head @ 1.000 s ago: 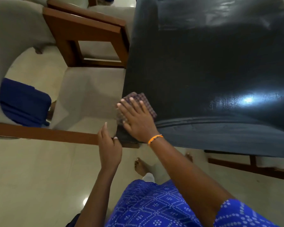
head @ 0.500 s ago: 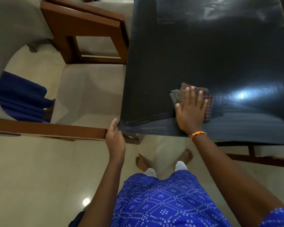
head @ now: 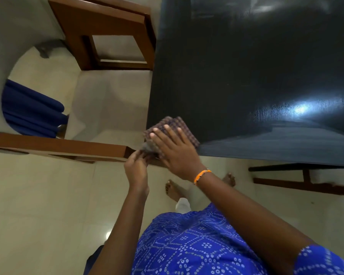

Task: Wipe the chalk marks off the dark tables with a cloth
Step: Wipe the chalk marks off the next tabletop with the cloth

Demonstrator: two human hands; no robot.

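Now back at the near left corner of the dark table (head: pixel 246 76), the checked cloth (head: pixel 173 128) has travelled left from the spot nearer the middle of the front edge where it lay half a second ago. The right hand (head: pixel 177 153), an orange band (head: pixel 202 175) at its wrist, lies flat on the cloth with fingers straight and spread, pressing it down. The left hand (head: pixel 136 167), which gripped the table's edge before, has come up to the cloth's overhanging near corner, fingers curled and pinching the fabric. The folded cloth sits as a rough square turned diamond-wise, one corner pointing away across the table, with no clear long axis. A wooden chair (head: pixel 107 30) stands left of the table.
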